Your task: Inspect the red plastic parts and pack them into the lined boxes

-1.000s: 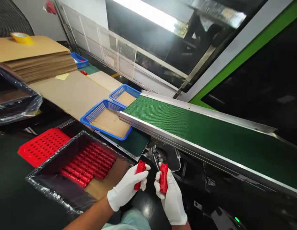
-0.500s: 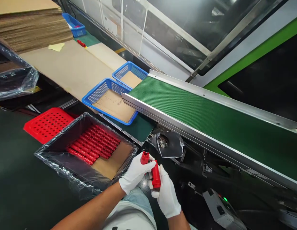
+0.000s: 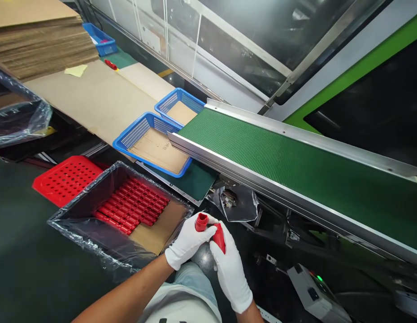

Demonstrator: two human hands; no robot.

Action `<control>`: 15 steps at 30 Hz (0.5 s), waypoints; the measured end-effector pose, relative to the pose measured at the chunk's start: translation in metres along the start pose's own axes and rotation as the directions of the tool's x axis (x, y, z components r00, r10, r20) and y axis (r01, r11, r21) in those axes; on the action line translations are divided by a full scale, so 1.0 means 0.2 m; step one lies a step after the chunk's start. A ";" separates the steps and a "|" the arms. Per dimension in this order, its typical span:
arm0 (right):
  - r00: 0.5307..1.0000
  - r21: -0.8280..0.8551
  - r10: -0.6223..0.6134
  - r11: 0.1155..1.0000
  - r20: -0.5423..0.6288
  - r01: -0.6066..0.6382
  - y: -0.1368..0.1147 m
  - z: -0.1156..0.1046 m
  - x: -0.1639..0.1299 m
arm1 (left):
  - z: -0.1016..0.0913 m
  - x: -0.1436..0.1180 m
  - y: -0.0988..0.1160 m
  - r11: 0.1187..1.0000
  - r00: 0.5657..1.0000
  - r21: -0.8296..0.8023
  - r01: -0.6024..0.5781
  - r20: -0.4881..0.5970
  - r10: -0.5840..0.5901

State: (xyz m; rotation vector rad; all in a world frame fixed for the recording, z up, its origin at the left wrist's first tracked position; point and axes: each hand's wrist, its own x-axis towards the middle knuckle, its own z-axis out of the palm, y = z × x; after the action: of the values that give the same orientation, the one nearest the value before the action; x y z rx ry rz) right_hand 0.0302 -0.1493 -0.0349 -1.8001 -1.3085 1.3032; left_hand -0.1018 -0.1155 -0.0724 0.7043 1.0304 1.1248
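Note:
White gloves cover both hands, held close together in front of my body. My left hand is closed around a red plastic tube-shaped part, its open end facing up. My right hand grips a second red plastic part, which leans at a slant, its lower portion covered by the fingers. The left thumb reaches across to the top of this second part. Left of the hands, a box lined with clear plastic film holds rows of similar red parts on brown cardboard.
A green conveyor belt slopes in from the right, ending at two blue baskets lined with cardboard. A red perforated stool stands beyond the box. Stacked cardboard sheets rise at back left. A grey control box sits lower right.
The right hand has turned and its fingers now wrap over more of its red part, hiding the lower end. The left hand's part has tipped so its opening shows more.

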 end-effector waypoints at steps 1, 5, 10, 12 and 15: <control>0.999 -0.091 -0.017 0.996 -0.037 0.013 0.00 -0.01 0.00 | 0.00 0.00 0.01 1.000 1.000 -0.024 0.011 -0.004 -0.011; 0.996 -0.204 0.049 0.977 -0.076 -0.063 -0.01 -0.04 -0.02 | -0.02 0.01 0.01 0.991 0.998 -0.120 0.063 0.017 -0.062; 0.994 0.039 0.106 0.994 -0.034 -0.105 -0.03 -0.06 -0.06 | -0.07 0.00 -0.04 0.981 0.996 -0.176 0.086 -0.016 -0.090; 0.992 0.098 0.120 0.988 -0.024 -0.117 -0.02 -0.06 -0.07 | -0.08 -0.01 -0.04 0.973 0.992 -0.197 0.116 -0.032 -0.125; 0.991 0.140 0.131 0.982 -0.013 -0.128 -0.01 -0.05 -0.07 | -0.07 -0.04 -0.03 0.963 0.983 -0.222 0.154 -0.062 -0.171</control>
State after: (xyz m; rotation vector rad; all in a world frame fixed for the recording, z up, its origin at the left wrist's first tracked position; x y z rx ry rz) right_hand 0.0378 -0.1605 -0.0244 -1.8210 -1.0761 1.4037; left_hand -0.1139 -0.1255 -0.0809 0.3951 0.9968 1.1087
